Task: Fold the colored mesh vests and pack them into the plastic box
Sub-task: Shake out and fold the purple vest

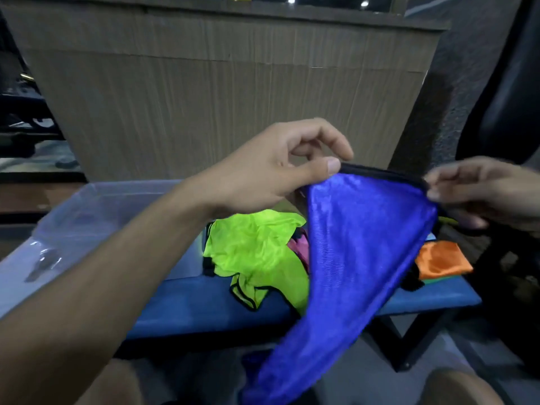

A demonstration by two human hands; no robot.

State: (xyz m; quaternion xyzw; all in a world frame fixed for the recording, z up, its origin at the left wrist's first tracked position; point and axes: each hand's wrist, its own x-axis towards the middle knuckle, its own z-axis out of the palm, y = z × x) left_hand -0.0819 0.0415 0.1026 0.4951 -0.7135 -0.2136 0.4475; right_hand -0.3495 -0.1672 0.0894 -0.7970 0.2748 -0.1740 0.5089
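glossy blue mesh vest (350, 258), clear plastic box (96, 211)

I read this as a storage or workshop corner: cardboard sheet (228, 92) backdrop, blue padded bench (204, 305), rough concrete floor (365, 372).

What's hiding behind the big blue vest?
Behind the blue vest lie a green vest, a bit of pink cloth and an orange vest on the bench. Whatever lies directly behind it stays hidden.
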